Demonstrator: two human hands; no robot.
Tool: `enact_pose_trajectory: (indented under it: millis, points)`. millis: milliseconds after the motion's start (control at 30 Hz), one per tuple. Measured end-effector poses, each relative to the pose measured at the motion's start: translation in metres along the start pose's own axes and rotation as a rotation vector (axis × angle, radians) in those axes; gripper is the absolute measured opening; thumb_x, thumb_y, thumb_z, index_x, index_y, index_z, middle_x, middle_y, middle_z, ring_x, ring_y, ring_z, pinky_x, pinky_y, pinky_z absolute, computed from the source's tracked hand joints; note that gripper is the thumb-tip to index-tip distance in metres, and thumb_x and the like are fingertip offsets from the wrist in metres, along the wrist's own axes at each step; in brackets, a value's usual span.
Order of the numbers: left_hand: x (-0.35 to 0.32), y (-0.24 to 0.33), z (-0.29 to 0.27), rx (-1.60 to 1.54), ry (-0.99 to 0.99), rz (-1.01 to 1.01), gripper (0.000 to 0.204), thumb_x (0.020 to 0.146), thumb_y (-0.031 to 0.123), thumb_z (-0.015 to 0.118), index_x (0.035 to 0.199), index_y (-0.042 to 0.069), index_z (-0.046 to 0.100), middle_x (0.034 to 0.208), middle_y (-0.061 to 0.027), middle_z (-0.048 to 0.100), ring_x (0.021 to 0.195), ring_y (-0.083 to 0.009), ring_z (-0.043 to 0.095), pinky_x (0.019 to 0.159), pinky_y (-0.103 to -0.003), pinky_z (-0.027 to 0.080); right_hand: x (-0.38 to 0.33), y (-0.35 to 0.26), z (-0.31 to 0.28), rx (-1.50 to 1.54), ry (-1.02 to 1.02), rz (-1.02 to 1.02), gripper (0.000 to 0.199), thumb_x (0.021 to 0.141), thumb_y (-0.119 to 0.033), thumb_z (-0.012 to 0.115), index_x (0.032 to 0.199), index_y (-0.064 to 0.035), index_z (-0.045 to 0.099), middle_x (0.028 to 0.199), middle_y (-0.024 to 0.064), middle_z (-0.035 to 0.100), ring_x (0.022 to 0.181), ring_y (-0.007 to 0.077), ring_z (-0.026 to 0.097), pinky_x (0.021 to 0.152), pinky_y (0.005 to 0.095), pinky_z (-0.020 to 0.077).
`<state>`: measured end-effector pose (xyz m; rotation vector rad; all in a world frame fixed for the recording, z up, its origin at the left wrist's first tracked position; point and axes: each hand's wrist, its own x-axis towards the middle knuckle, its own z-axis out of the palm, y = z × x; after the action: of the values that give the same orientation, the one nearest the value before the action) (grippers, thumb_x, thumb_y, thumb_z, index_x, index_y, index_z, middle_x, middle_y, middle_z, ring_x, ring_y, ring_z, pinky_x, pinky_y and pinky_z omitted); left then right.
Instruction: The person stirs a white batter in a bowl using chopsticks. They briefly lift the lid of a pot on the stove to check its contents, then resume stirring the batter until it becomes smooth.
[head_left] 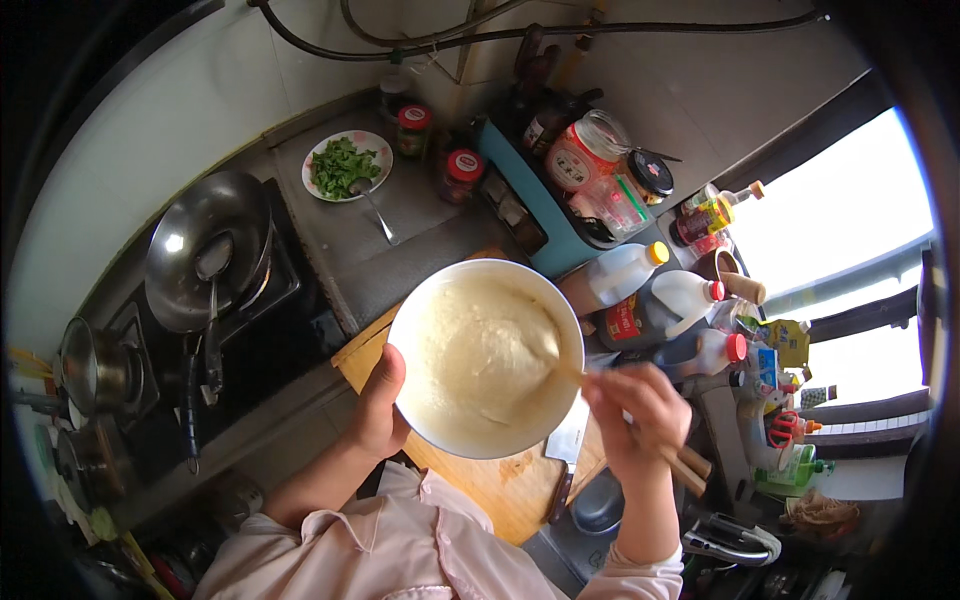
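My left hand [378,410] grips the left side of a white bowl [574,330], thumb near the rim and the other fingers hidden beneath. Thick, pale cream batter [465,350] fills much of the bowl. Closed around wooden chopsticks [691,470], my right hand [640,408] is at the bowl's right edge; their tips dip into the batter and the thick ends stick out behind the hand. Below the bowl lies a wooden cutting board [455,482], partly hidden. A cleaver [567,440] with a dark handle rests on its right part.
To the left, a wok [185,270] holding a ladle [213,262] sits on the stove, near a small pot [90,365]. A plate of chopped greens [345,168] with a spoon stands behind. Jugs [620,275], jars [580,155] and bottles crowd the right, below the window.
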<state>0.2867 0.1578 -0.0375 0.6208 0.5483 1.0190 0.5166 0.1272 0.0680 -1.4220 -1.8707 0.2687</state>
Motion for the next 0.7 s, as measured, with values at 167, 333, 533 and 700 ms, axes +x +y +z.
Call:
enact_pose_trajectory:
  millis: [167,333,533,700]
  points:
    - [0.004,-0.005,0.005,-0.036,0.004,-0.029,0.077,0.094,0.062,0.03,0.145,0.004,0.024,0.144,-0.0125,0.039,0.132,-0.0242,0.039,0.108,-0.039,0.032,-0.012,-0.033,0.007,0.178,-0.232,-0.041,0.02,0.066,-0.003,0.081,0.084,-0.0068,0.073,0.075,0.009,0.067,0.064,0.0202,0.066,0.057,0.0275,0.0521]
    - [0.001,-0.005,0.01,-0.105,-0.003,-0.147,0.076,0.094,0.061,0.036,0.145,0.006,0.026,0.141,-0.0105,0.041,0.13,-0.0215,0.041,0.107,-0.038,0.035,0.009,-0.003,0.032,0.095,0.03,-0.189,0.02,0.071,-0.005,0.078,0.089,-0.0055,0.07,0.079,0.007,0.065,0.064,0.0196,0.065,0.053,0.0287,0.0509]
    - [-0.002,0.001,0.0,-0.019,0.02,-0.037,0.078,0.093,0.062,0.035,0.144,0.004,0.027,0.142,-0.0124,0.041,0.13,-0.0232,0.041,0.107,-0.038,0.034,-0.028,-0.027,-0.001,-0.036,-0.18,-0.101,0.017,0.068,-0.008,0.08,0.083,-0.0101,0.072,0.079,0.0069,0.068,0.068,0.0194,0.068,0.058,0.0284,0.0546]
    - [0.002,-0.009,0.01,-0.032,-0.045,-0.114,0.078,0.094,0.062,0.034,0.145,0.004,0.026,0.141,-0.012,0.041,0.129,-0.0223,0.042,0.107,-0.038,0.035,-0.02,-0.023,0.033,0.09,-0.187,-0.286,0.026,0.066,-0.011,0.082,0.089,-0.0099,0.072,0.084,0.0073,0.068,0.068,0.0182,0.067,0.057,0.0269,0.0535]
